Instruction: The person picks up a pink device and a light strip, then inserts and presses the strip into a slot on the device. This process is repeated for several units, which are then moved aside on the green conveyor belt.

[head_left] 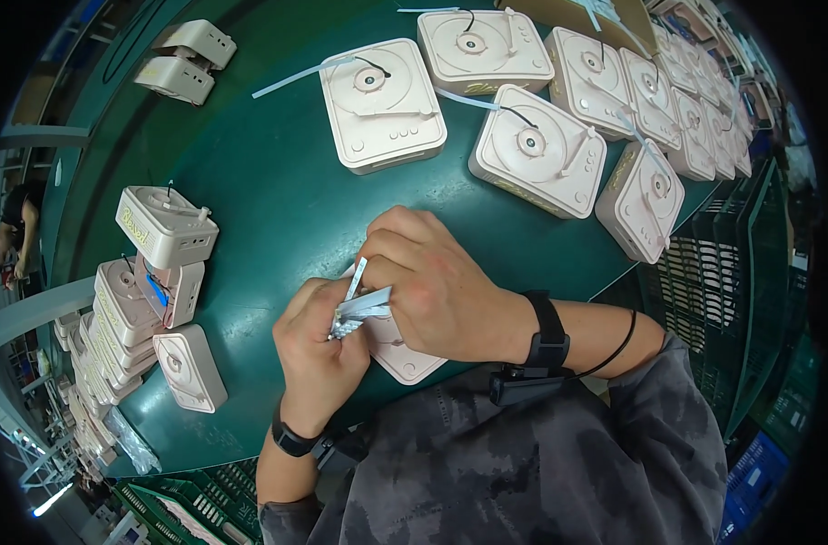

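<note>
My left hand (319, 341) is closed round a bunch of thin pale-blue strips (370, 304), whose loose ends fan out toward my right hand. Curled fingers of my right hand (428, 286) are close beside it, and whatever they pinch is hidden. Below both hands lies a pale pink turntable-shaped casing (407, 363), mostly covered by them. Beyond the hands sits a similar casing (382, 104) with a strip (300, 78) attached to a short black wire. To its right, another casing (539, 150) also carries a wire and strip.
Several more casings (591, 82) spread toward the far right on the green table (260, 173). Stacked casings (123, 309) stand at the left, one open with wires showing. A cardboard box (568, 14) sits at the back. Green crates (704, 282) stand at the right. Another person (19, 227) is far left.
</note>
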`<state>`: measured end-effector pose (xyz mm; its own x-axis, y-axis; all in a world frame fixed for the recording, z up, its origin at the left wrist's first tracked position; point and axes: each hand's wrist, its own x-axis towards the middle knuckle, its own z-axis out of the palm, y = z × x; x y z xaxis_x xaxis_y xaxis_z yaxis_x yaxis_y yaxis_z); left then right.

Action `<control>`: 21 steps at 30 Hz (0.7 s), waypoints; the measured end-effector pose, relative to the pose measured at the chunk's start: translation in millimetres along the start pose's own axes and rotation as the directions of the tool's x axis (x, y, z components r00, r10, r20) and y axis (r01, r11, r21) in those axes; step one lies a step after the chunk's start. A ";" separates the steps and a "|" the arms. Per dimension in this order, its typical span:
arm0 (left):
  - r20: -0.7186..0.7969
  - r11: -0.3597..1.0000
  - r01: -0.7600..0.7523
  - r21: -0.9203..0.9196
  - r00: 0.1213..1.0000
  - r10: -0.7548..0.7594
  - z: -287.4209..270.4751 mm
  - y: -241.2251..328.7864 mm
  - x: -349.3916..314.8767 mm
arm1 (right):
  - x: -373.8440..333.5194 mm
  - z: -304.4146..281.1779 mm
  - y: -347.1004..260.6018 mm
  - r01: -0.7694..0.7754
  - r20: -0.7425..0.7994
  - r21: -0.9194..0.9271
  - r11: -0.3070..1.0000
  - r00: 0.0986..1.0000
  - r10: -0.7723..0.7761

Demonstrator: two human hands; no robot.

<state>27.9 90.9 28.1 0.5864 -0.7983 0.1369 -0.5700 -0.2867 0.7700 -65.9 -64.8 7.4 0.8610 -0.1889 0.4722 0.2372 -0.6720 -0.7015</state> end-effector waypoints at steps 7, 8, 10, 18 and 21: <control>-0.027 0.999 0.019 0.050 0.999 -0.018 1.1 3.8 -0.2 | 1.5 -0.8 1.5 -0.006 0.027 -0.010 1.000 1.000 0.007; -0.013 0.998 0.027 0.057 1.000 -0.027 -1.0 6.6 -2.8 | -0.7 -1.1 0.1 -0.019 0.055 -0.010 1.000 0.998 0.020; 0.002 0.997 0.022 0.076 1.000 -0.022 -7.5 3.2 0.9 | 3.2 -5.8 -1.8 0.001 0.072 -0.017 1.000 0.997 0.001; -0.641 0.890 0.367 0.269 0.759 -0.119 -92.7 -53.6 -59.1 | -20.7 -58.1 -26.3 0.145 0.439 -0.239 0.960 0.898 -0.027; -0.658 0.780 0.454 0.432 0.750 -0.072 -136.8 -90.8 -96.2 | -16.7 -80.5 -31.4 0.043 0.423 -0.419 0.907 0.893 0.153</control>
<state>101.9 266.2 30.3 0.8595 -0.2296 0.4567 -0.4267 -0.8143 0.3935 -124.0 -98.2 64.5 0.9956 0.0314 0.0879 0.0636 -0.9176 -0.3924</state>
